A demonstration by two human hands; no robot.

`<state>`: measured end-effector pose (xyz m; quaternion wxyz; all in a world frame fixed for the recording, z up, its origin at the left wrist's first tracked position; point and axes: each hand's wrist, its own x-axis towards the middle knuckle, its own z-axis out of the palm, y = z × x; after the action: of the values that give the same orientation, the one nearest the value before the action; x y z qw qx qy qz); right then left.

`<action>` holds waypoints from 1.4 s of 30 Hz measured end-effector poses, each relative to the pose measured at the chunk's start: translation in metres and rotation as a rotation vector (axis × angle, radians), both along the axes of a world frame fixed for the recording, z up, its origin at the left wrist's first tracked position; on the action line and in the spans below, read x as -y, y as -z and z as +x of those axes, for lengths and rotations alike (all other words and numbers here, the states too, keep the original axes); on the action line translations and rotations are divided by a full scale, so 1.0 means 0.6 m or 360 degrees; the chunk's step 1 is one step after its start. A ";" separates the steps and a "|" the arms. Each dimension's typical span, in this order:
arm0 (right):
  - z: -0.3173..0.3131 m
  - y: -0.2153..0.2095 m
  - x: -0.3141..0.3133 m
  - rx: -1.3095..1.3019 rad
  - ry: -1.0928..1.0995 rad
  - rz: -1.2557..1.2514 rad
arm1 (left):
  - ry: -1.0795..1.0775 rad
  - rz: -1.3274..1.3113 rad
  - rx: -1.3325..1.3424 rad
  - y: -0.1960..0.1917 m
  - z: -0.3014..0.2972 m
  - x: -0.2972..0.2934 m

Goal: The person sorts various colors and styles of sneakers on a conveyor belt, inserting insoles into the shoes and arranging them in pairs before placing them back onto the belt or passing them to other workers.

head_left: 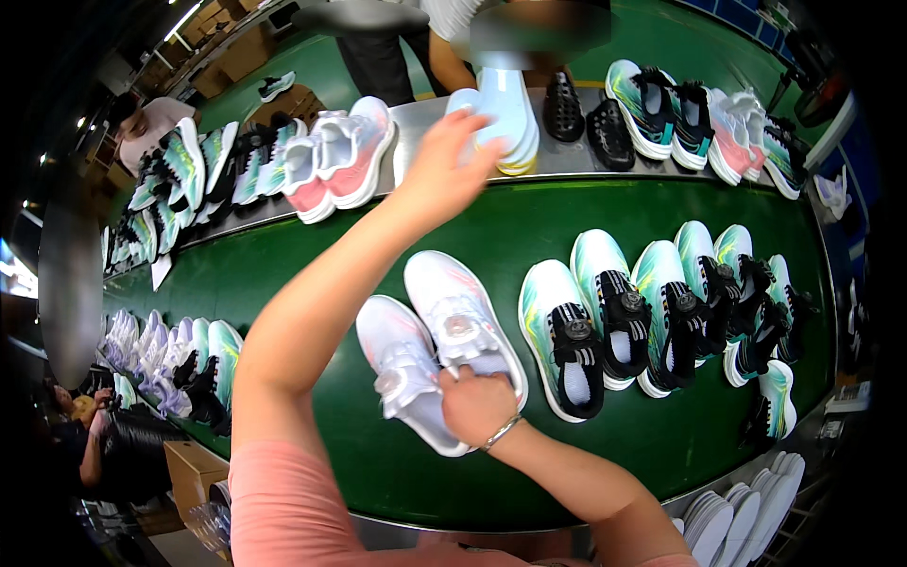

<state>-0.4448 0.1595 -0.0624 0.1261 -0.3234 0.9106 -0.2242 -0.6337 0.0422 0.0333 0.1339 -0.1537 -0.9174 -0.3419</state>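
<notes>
Two white shoes [463, 326] are stood on the green table [416, 501]; one is touched at its opening by the right hand [479, 408], fingers bent, grip unclear; the left hand [452, 163] is held, fingers spread, beside blue insoles [507, 109].

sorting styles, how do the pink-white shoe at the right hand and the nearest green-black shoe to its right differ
The pink-white shoe is pale nearly all over; the green-black shoe has a white-and-green front and a black collar.
The pink-white shoe's dial looks whitish; the green-black shoe's is dark grey.
The right hand touches the pink-white shoe; no hand touches the green-black shoe.
Both point away from the person.
</notes>
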 end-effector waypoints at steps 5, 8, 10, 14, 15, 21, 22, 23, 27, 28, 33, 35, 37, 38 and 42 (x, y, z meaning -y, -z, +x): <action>-0.035 -0.072 -0.021 0.0124 0.0033 -0.0063 | -0.1051 0.0866 0.0045 0.058 0.256 0.192; -0.079 -0.117 0.016 0.0037 0.0130 -0.0341 | -0.1463 0.0861 0.0309 0.158 0.417 0.219; -0.137 -0.176 0.070 -0.0078 0.0213 -0.0163 | -0.1557 0.0744 0.0338 0.221 0.517 0.196; -0.315 -0.181 0.173 -0.0612 0.0444 -0.0108 | -0.1414 0.0168 0.0510 0.205 0.639 0.118; -0.354 -0.189 0.182 -0.0673 0.0553 -0.0048 | -0.1344 0.0040 0.0580 0.197 0.661 0.110; -0.448 -0.187 0.265 -0.0438 0.0658 0.0490 | -0.1192 -0.0453 0.0824 0.214 0.745 0.074; -0.454 -0.182 0.272 -0.0390 0.0655 0.0610 | -0.1139 -0.0456 0.0822 0.204 0.735 0.076; -0.468 -0.163 0.277 -0.0342 0.0639 0.0633 | -0.1076 -0.0461 0.0819 0.202 0.730 0.078; -0.512 -0.066 0.256 -0.0276 0.0588 0.0616 | -0.1070 -0.0530 0.0712 0.228 0.737 0.075; -0.511 -0.056 0.250 -0.0286 0.0583 0.0543 | -0.1022 -0.0482 0.0737 0.225 0.732 0.074; -0.429 -0.159 0.180 -0.0538 0.0226 0.0365 | -0.1082 -0.0575 0.0677 0.225 0.727 0.071; -0.379 -0.195 0.107 -0.0485 0.0177 0.0134 | -0.1068 -0.0545 0.0663 0.231 0.726 0.076; -0.340 -0.209 -0.007 -0.0702 0.0020 0.0166 | -0.0999 -0.0541 0.0630 0.235 0.724 0.079; -0.321 -0.207 -0.058 -0.0790 -0.0030 0.0246 | -0.0979 -0.0535 0.0610 0.236 0.724 0.081; -0.203 -0.172 -0.210 -0.0220 0.0073 0.0176 | -0.0993 -0.0525 0.0626 0.240 0.734 0.079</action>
<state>-0.5667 0.2852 0.0406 0.0754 -0.3096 0.9354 -0.1535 -0.1935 -0.0049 -0.1109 0.0269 0.1811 -0.9706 -0.1559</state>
